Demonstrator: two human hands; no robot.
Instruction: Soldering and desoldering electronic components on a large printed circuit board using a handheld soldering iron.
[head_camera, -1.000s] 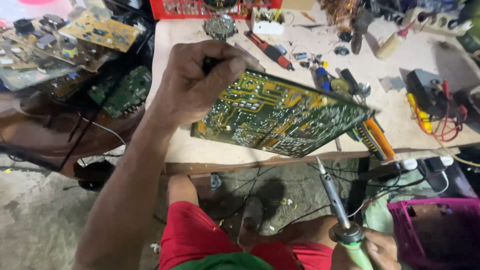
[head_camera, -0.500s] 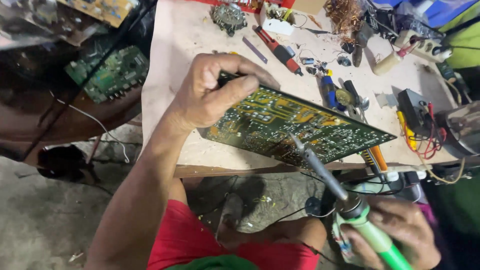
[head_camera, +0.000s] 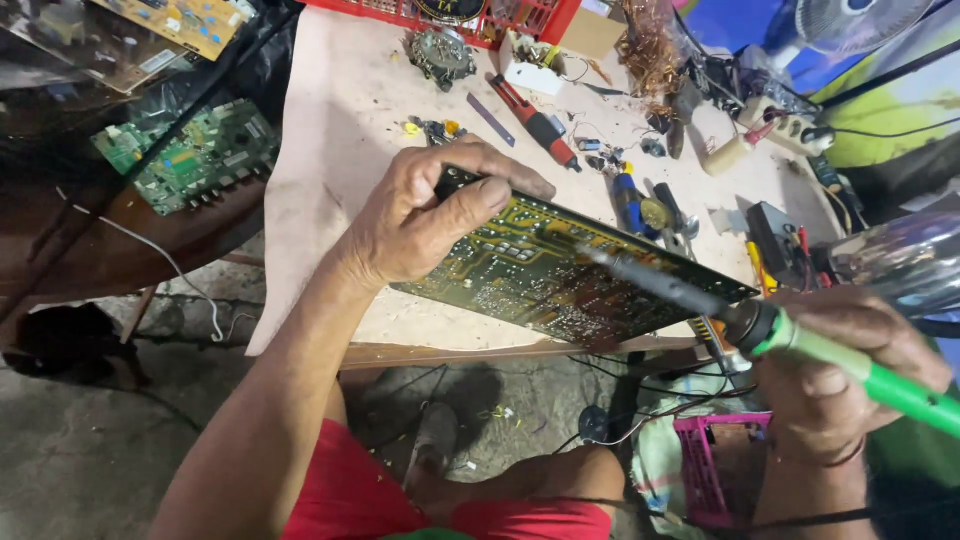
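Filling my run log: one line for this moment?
left hand: grips green circuit board | right hand: holds green-handled soldering iron | tip: on board

My left hand (head_camera: 420, 225) grips the near-left end of the circuit board (head_camera: 560, 275) lying tilted on the workbench (head_camera: 340, 150), my right hand (head_camera: 840, 380) holds the soldering iron (head_camera: 730, 315) over its right part, and a screwdriver (head_camera: 535, 122) lies behind the board.

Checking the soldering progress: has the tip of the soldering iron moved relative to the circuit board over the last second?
Yes. The soldering iron in the right hand has come up from below the table edge onto the circuit board.
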